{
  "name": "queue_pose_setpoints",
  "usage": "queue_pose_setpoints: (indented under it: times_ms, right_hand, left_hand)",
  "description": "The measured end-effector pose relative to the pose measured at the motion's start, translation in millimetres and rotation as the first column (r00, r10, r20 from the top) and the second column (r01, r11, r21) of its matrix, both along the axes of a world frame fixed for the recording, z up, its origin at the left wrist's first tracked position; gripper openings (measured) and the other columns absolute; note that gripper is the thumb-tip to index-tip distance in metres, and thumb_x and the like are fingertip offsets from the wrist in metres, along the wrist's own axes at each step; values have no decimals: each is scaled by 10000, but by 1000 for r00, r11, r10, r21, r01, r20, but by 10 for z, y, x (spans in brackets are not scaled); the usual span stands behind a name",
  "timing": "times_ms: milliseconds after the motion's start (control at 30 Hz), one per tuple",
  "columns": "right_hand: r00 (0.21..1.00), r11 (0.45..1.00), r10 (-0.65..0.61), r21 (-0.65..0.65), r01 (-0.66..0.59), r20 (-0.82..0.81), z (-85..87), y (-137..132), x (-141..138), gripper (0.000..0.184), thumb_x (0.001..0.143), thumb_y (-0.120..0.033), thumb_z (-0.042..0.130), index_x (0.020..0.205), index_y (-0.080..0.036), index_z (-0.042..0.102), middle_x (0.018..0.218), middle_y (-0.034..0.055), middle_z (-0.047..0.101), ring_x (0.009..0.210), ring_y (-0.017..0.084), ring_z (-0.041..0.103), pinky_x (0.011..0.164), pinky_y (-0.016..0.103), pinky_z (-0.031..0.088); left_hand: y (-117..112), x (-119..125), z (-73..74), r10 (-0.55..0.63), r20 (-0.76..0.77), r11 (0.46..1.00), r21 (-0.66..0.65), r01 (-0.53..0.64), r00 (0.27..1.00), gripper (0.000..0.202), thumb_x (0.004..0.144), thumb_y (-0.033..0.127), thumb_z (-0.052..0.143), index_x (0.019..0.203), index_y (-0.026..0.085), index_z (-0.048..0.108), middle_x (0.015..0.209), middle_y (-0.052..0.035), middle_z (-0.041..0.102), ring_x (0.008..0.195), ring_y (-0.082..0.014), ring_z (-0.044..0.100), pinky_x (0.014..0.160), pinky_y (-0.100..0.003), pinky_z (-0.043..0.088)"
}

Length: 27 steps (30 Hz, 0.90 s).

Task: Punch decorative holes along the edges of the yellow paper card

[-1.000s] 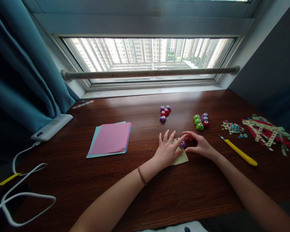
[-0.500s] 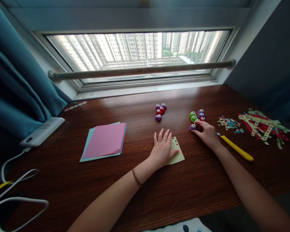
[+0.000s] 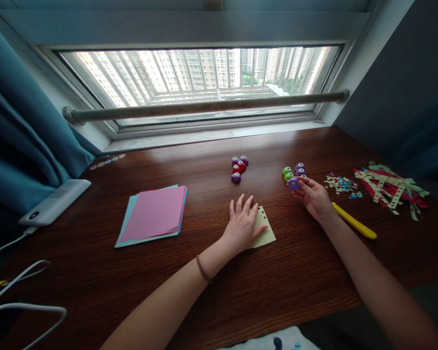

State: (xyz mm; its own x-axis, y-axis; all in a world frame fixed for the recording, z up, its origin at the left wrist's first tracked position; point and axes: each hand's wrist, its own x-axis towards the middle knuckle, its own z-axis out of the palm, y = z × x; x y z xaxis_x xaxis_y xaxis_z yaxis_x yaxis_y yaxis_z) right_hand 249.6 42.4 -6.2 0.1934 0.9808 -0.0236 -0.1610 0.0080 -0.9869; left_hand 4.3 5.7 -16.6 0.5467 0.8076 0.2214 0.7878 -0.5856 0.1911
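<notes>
My left hand (image 3: pixel 244 223) lies flat, fingers spread, on a small pale yellow paper (image 3: pixel 264 231) with star holes punched along its far edge. My right hand (image 3: pixel 314 197) holds a small purple punch (image 3: pixel 294 183) tipped up between thumb and fingers, just in front of a cluster of green, purple and red punches (image 3: pixel 294 171). A second cluster of purple and red punches (image 3: pixel 238 167) sits further left on the dark wooden desk (image 3: pixel 204 272).
A stack of pink and blue paper sheets (image 3: pixel 153 214) lies at the left. A yellow craft knife (image 3: pixel 352 222) rests beside my right wrist. Confetti bits (image 3: pixel 341 184) and cut paper strips (image 3: pixel 390 187) are at the right. A white power bank (image 3: pixel 53 201) with cables sits far left by a teal curtain.
My right hand moved from the yellow paper to the right cluster of punches and lifted a purple one. My left hand stayed on the paper.
</notes>
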Motion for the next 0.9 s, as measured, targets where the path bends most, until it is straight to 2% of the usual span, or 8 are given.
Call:
queue_pose_setpoints:
  times_ms: [100, 167, 267, 333, 367, 633, 733, 900]
  right_hand:
    - [997, 999, 28, -14, -29, -77, 11, -10, 8, 436, 697, -444, 694, 1032, -204, 550, 945, 55, 631, 688, 133, 601, 592, 235, 486]
    - [990, 998, 56, 35, -61, 126, 18, -22, 6, 454, 695, -431, 694, 1067, -213, 552, 948, 50, 621, 708, 145, 593, 597, 247, 480]
    - [775, 975, 88, 107, -197, 625, 32, -48, -14, 396, 660, -363, 727, 1007, -209, 615, 877, 35, 611, 700, 159, 565, 633, 277, 468]
    - [643, 964, 25, 153, -219, 765, 40, -65, -33, 327, 684, -350, 708, 966, -200, 637, 865, 35, 607, 687, 157, 553, 640, 286, 462]
    - [644, 964, -26, 190, -187, 765, 42, -69, -40, 313, 707, -359, 688, 970, -197, 636, 880, 39, 608, 687, 156, 553, 632, 285, 461]
    - [982, 976, -156, 169, 137, 105, 92, -41, -20, 400, 624, -360, 772, 949, -174, 631, 843, 29, 629, 646, 123, 562, 559, 227, 459]
    - [988, 993, -66, 85, 79, -140, 142, -49, -15, 326, 652, -358, 757, 902, -188, 637, 881, 22, 626, 672, 106, 574, 569, 198, 475]
    - [927, 975, 192, -43, -216, -321, 162, -141, -152, 333, 718, -386, 710, 969, -202, 594, 918, 33, 617, 747, 106, 596, 598, 171, 496]
  left_hand:
    - [1, 0, -1, -4, 5, 1000, -3, 4, 1000, 579, 841, 528, 463, 1270, 141, 430, 1402, -152, 311, 1322, -359, 152, 1048, -600, 145]
    - [2, 1, -1, -6, 11, 1000, -4, 6, 1000, 577, 837, 523, 474, 1268, 142, 432, 1399, -154, 315, 1321, -362, 153, 1046, -604, 146]
    - [7, 1, 0, -10, 20, 1000, -4, 10, 1000, 575, 836, 513, 484, 1272, 143, 427, 1396, -155, 319, 1320, -364, 156, 1045, -605, 146]
    - [11, 0, 0, -13, 26, 1000, -5, 13, 1000, 572, 836, 508, 486, 1273, 144, 426, 1394, -156, 323, 1319, -364, 160, 1044, -607, 146]
    - [13, -1, 0, -13, 30, 1000, -5, 13, 999, 571, 836, 508, 487, 1272, 144, 427, 1393, -156, 324, 1318, -365, 161, 1043, -608, 146]
    - [8, -2, -10, -17, 40, 1000, -15, 18, 999, 567, 833, 500, 500, 1266, 139, 435, 1382, -162, 342, 1314, -367, 174, 1040, -611, 150]
    - [6, 1, -18, -20, 57, 1000, -20, 21, 998, 568, 826, 491, 519, 1260, 134, 438, 1381, -165, 345, 1313, -371, 175, 1037, -615, 145]
    - [10, -21, 55, -24, 242, 1000, -9, 27, 970, 544, 823, 431, 563, 1263, 144, 425, 1372, -152, 371, 1316, -349, 190, 1044, -618, 97]
